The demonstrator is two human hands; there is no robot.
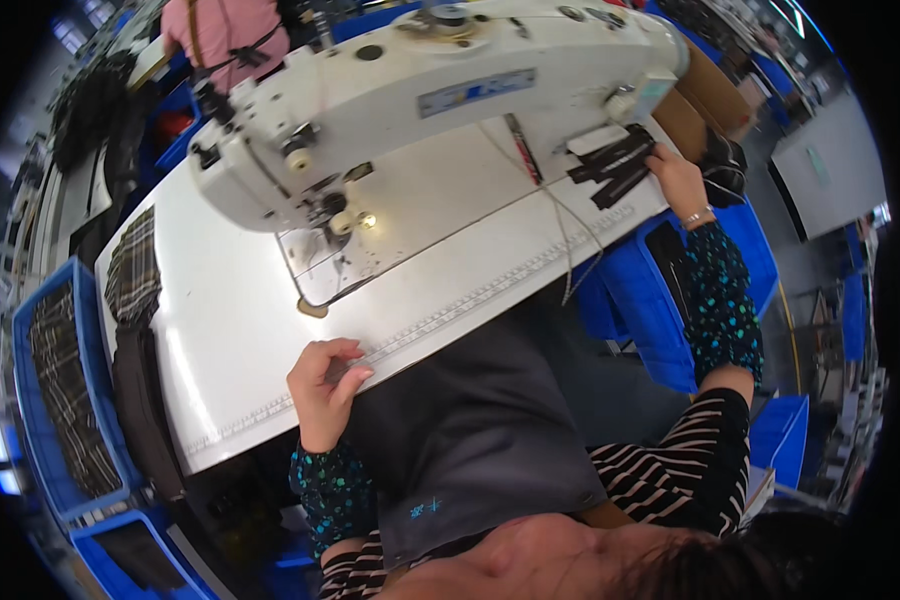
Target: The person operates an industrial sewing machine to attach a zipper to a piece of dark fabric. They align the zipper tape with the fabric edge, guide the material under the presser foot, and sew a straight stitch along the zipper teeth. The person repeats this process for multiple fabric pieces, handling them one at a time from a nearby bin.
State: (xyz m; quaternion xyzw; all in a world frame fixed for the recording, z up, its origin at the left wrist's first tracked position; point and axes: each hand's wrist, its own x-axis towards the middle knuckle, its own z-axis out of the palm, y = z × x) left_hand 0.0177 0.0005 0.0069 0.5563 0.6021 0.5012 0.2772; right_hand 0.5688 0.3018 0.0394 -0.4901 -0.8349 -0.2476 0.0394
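Right hand [678, 183] touches dark strips [622, 160] upper right, grip I can't tell; left hand [322, 385], centre-left, gapes narrowly.

Forms a loose, overlapping pile of dark, flat strips [622, 166]. Lies on the desk [230, 345], by the right hand [678, 184].

Garment workshop: sewing machine [390, 112], bin [106, 400] of fabric [62, 385]

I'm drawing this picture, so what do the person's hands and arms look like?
The left hand and right hand have no gloves. Dark sleeve covers with blue-green dots wrap both forearms. A shiny band circles the right wrist. Farther up are dark, light-striped sleeves.
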